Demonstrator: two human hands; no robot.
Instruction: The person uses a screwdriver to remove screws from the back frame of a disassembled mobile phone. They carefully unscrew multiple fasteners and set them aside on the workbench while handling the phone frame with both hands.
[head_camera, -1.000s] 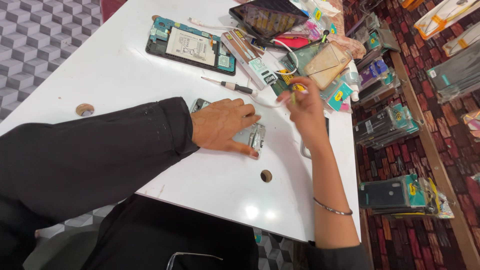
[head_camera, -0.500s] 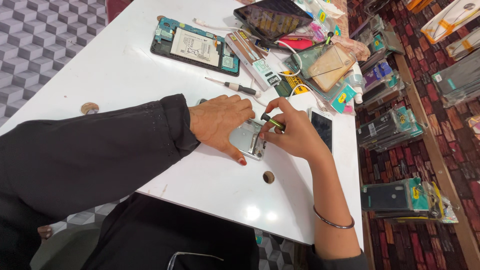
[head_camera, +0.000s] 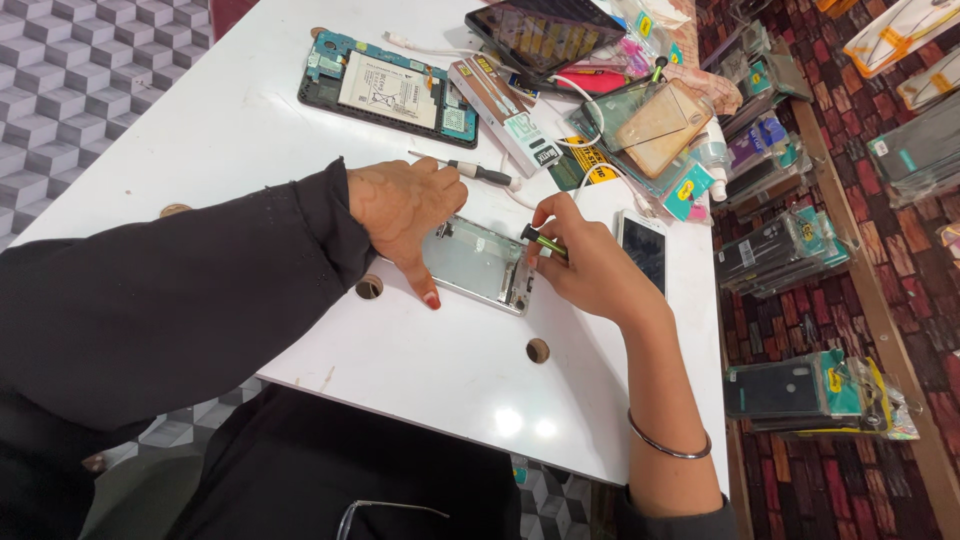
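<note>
1. Nearest, at about 6 o'clock on the white tabletop (head_camera: 200, 130), two round brown holes sit in the surface, one beside the left wrist, one below the work.
2. Just beyond, the opened silver phone frame (head_camera: 478, 263) lies flat at the table's centre, between both hands; its long axis runs roughly from 10 o'clock to 4 o'clock.
3. The left hand (head_camera: 405, 208) comes in from 9 o'clock and presses down on the frame's left end, fingers spread, one red-nailed fingertip touching the table at its near edge. It grasps nothing; it pins.
4. The right hand (head_camera: 590, 265) comes from 4 o'clock, fingers pinched around a small green-and-black screwdriver (head_camera: 545, 243) whose tip meets the frame's right end. This hand is the nearer to the spot being worked.
5. At 3 o'clock, just beside the right hand, lies a white smartphone (head_camera: 645, 250).
6. Farther, at 12 o'clock, a second thin screwdriver (head_camera: 470, 170) lies loose.
7. Farthest, at 11 o'clock, rests a dark opened tablet with exposed battery (head_camera: 385, 88).
</note>
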